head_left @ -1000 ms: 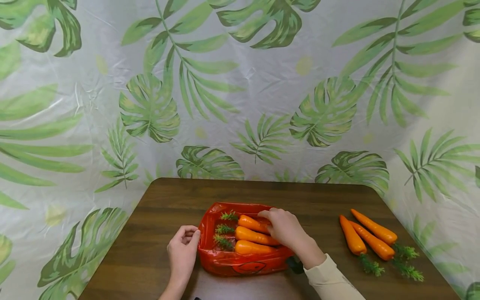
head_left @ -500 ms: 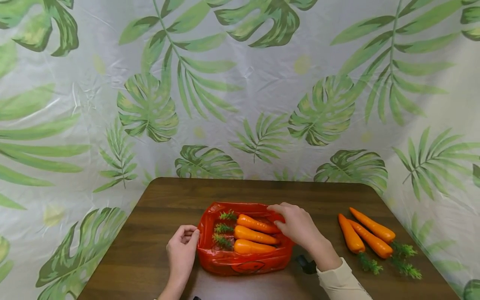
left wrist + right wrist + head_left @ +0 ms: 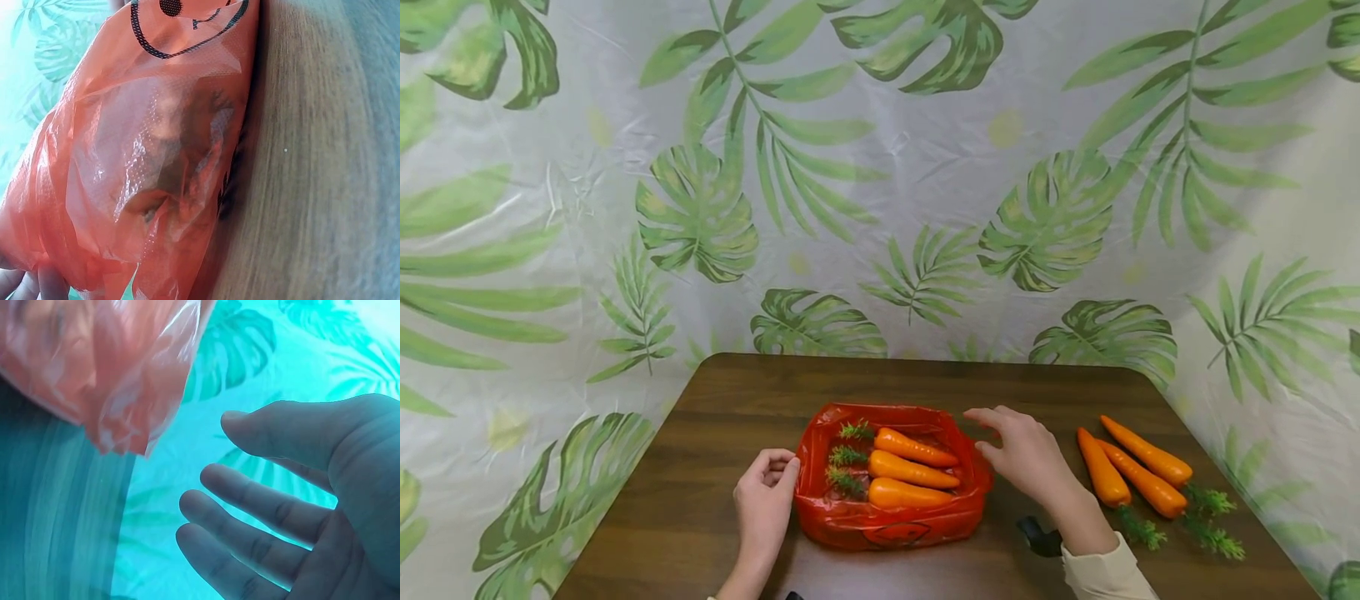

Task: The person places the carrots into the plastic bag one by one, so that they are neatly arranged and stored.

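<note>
A red plastic bag (image 3: 891,535) with a printed black drawing lies spread open on the table. Inside it, three orange carrots (image 3: 913,472) rest side by side, leafy green tops toward the left. My left hand (image 3: 765,496) pinches the bag's left rim between thumb and fingers; in the left wrist view those fingertips sit at the thin film's lower edge. Just off the bag's right side is my right hand (image 3: 1033,454), holding nothing. The right wrist view shows its fingers apart and loosely extended, with a gap between them and the bag (image 3: 125,375).
Three more carrots (image 3: 1138,471) lie at the right of the wooden table (image 3: 730,400), their tops toward the front. Behind the table hangs a leaf-patterned sheet (image 3: 917,183). A black strap piece (image 3: 1039,536) is by the right wrist.
My right hand has drawn back from over the carrots, across the bag's right rim, to beside it. The left hand keeps its pinch, and the carrots in the bag lie as before.
</note>
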Demonstrator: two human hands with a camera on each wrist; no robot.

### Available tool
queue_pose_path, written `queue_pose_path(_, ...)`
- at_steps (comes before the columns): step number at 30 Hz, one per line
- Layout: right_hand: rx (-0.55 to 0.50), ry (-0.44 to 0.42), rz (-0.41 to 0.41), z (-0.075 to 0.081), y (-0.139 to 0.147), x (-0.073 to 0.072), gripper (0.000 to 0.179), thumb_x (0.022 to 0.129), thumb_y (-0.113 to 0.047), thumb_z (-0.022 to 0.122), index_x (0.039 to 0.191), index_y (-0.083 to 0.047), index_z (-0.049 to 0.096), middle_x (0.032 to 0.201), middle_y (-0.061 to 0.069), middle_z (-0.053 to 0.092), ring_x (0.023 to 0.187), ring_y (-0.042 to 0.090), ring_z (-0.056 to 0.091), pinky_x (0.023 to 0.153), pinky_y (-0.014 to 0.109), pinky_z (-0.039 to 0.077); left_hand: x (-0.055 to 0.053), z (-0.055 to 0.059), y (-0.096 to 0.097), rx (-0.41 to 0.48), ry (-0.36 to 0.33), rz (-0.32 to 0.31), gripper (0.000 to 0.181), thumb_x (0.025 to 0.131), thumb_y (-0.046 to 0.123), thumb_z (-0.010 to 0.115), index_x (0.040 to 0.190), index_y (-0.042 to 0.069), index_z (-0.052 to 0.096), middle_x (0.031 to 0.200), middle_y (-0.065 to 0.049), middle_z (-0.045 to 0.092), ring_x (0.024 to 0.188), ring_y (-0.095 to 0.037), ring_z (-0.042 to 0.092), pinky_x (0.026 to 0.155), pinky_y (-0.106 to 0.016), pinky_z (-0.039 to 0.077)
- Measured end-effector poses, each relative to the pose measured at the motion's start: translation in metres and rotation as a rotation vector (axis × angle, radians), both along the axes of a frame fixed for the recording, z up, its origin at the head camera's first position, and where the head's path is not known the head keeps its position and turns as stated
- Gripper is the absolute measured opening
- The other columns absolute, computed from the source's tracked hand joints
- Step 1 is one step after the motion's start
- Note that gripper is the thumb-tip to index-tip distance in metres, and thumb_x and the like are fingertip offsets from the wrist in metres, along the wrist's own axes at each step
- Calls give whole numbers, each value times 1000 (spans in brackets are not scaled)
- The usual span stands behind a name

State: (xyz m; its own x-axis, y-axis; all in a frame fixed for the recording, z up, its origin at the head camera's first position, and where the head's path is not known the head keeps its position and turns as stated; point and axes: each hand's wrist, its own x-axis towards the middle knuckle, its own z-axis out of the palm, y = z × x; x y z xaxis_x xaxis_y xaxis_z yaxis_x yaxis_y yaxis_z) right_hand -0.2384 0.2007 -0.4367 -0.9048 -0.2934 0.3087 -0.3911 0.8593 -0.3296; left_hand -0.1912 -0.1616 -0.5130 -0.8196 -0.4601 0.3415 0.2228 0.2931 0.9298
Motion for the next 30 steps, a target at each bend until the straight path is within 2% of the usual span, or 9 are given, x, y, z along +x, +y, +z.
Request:
queue_pose_path(4, -5, -19, -37, -3, 11, 2, 49, 85, -18, 81, 131, -28, 67, 111, -4, 68, 93, 22, 68, 63, 37, 53, -1, 0, 0, -5, 5, 1, 8, 89, 11, 77, 90, 5, 72, 78, -3, 69, 65, -16, 64, 56, -22, 50)
queue_pose_path(13, -9, -3, -84, -11, 36, 8, 49, 84, -22, 82, 131, -27, 66, 109, -4, 69, 90, 22, 68, 63, 39, 53, -1, -2, 0, -10, 17, 10, 8, 88, 12, 78, 88, 7, 72, 77, -1, 68, 63, -15, 64, 57, -22, 49)
queue_pose_path(19, -33, -19, -99, -20, 53, 8, 50, 84, -21, 82, 131, -22, 66, 106, 0, 70, 89, 24, 68, 69, 45, 55, -1, -3, 0, -9, 19, 6, 7, 88, 11, 77, 88, 6, 72, 77, -1, 69, 63, -14, 64, 57, -21, 49)
queue_pose_path(26, -41, -24, -127, -30, 71, 9, 49, 84, -20, 82, 131, -19, 66, 106, 6, 70, 88, 26, 68, 68, 46, 55, -2, -4, 0, -13, 26, 7, 7, 88, 11, 77, 88, 6, 72, 76, -1, 68, 63, -15, 64, 56, -22, 49)
queue_pose_path(30, -41, -63, -158, -34, 78, 9, 50, 85, -22, 81, 132, -20, 66, 110, 9, 70, 91, 28, 69, 68, 47, 55, -2, -4, -1, -7, 30, 2, 7, 88, 10, 76, 89, 5, 73, 76, -1, 68, 63, -15, 64, 56, -22, 49)
